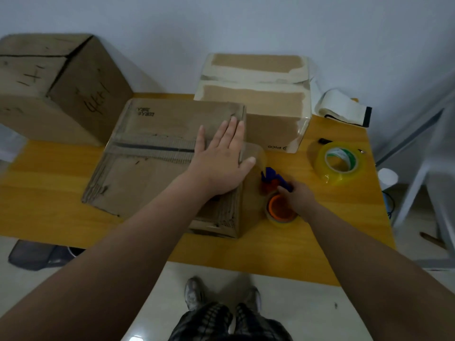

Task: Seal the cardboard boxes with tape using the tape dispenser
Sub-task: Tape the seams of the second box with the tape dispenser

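A flat brown cardboard box (152,153) lies in the middle of the yellow table (270,257), its centre seam covered by clear tape. My left hand (221,156) presses flat on the box's right end with fingers straight. Just off the box's right edge, my right hand (296,193) grips the blue and orange tape dispenser (275,193), which sits low by the box's side. A clear strip of tape (258,156) runs from the box top down to the dispenser.
A taped box (256,99) stands behind, and a large box (49,89) at the back left. A spare clear tape roll (339,161) lies at the right, a white folded strip (342,107) behind it. A white chair (428,168) stands right of the table.
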The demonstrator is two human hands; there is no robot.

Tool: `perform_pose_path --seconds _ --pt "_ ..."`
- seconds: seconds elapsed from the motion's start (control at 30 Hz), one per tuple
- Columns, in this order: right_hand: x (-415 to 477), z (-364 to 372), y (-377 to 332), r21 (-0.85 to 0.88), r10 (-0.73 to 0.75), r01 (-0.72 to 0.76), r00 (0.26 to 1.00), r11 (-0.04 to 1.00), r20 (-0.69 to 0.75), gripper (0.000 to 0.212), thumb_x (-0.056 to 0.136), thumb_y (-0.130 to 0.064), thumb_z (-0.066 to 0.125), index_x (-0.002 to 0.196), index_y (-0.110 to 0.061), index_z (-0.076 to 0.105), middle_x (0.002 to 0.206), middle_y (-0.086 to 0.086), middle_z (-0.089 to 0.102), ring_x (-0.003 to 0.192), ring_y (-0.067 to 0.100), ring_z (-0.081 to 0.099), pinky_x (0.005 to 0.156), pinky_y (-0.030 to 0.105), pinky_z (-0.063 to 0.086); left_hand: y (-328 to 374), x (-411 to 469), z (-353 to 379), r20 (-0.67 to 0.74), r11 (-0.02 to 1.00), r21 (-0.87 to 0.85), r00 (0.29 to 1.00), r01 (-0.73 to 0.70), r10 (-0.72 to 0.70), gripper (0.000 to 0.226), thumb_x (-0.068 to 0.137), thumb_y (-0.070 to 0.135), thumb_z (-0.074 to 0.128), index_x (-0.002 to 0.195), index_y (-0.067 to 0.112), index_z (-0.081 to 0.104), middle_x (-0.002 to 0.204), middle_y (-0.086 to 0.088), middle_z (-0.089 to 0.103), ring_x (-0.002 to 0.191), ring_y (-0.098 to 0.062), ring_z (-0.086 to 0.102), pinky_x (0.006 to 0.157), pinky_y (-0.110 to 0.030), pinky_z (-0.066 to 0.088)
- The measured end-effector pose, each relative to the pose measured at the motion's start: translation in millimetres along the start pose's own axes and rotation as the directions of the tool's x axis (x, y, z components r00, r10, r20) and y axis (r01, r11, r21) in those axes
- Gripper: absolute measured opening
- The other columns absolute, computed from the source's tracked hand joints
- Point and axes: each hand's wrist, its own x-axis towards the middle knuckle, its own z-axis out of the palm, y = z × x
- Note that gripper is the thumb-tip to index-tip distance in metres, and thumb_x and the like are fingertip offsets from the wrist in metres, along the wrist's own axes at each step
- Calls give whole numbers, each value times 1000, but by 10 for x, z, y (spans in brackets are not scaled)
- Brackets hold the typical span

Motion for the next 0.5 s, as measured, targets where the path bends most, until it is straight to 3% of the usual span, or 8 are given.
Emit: perform_pose_path --seconds 0.07,0.1,0.17,0.23,0.27,0.3,0.37,0.5 --pt "-26 -5 -50 -181 -116 88 981 980 -155 41 93 -29 58 127 -8 52 115 16 54 103 32 52 86 40 43 -6 -5 1 -10 1000 -8 1000 -5 5 73 93 58 14 149 19 -11 157 1 -14 143 -11 -14 105 -43 -23" --pt "-80 -15 -118 -158 -205 170 948 973 -242 42 92 -30 58 129 -12 51 118 13 53 108 31 51 89 40 43 -5 -7 2 -10 1000 -12 1000 -7 7 73 93 59 14 149 19 -11 157 1 -14 143 -12 -14 105 -43 -23" --pt "-244 -39 -356 268 -182 258 943 928 -279 37 92 -43 54 122 -20 53 109 8 59 102 28 58 82 40 50 -1 -4 -1 -2 1000 -13 1000 -9 9 73 93 59 13 148 19 -12 157 1 -14 143 -12 -14 105 -44 -23" --pt "-435 -64 -650 785 -43 -28 997 619 70 53 86 -65 48 120 -24 51 100 10 68 92 27 67 72 38 53 6 -4 -3 3 1000 -11 1000 -6 6 73 94 58 13 148 18 -13 157 0 -15 143 -13 -14 106 -44 -22" --pt "-511 -81 -761 868 -58 -204 965 452 256 62 80 -72 49 119 -24 48 100 15 70 90 28 69 72 39 54 11 -6 -2 0 1000 -8 1000 -7 7 72 94 58 14 148 18 -14 157 0 -16 143 -13 -14 106 -45 -22" --pt "-581 -108 -854 887 -102 -285 934 364 342 65 75 -73 53 116 -23 47 99 18 70 90 30 70 73 40 54 16 -10 0 -4 1000 -3 1000 -9 9 72 94 58 14 148 19 -15 156 0 -18 143 -13 -14 106 -45 -21" --pt "-677 -175 -975 913 -168 -266 930 309 328 56 73 -59 66 112 -22 49 90 12 72 81 24 71 69 35 55 15 -11 6 -14 1000 2 1000 -14 14 72 94 58 14 147 19 -16 155 -1 -21 143 -14 -14 106 -45 -21" --pt "-771 -361 -1087 964 -61 -23 997 266 40 56 81 -7 71 126 -21 42 78 5 61 57 12 60 53 26 51 -5 -2 -15 -8 1000 -6 1000 -13 12 73 93 60 12 147 20 -18 154 0 -23 143 -14 -14 103 -43 -22"
